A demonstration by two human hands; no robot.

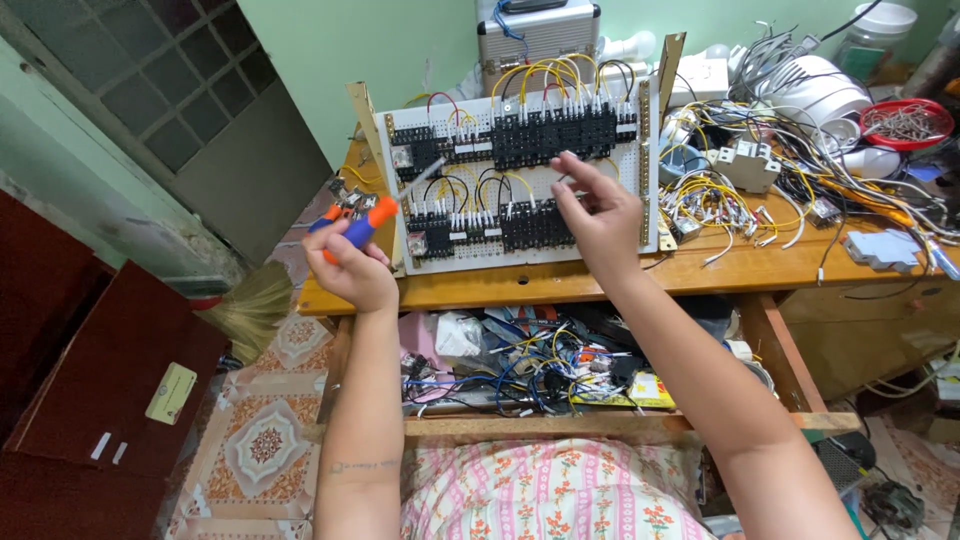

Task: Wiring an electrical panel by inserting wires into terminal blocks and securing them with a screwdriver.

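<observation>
Left hand (352,265) grips a screwdriver (385,205); right hand (598,215), fingers loosely spread, touches the wiring panel (520,140).

The left hand (352,268) grips a screwdriver (385,207) with an orange and blue handle, its tip pointing at the white wiring board (520,185) propped upright on the wooden table (740,268). The right hand (598,215) reaches to the board's middle, fingers pinched near black terminal blocks (548,135). Loose wires (520,365) fill the shelf below.
</observation>
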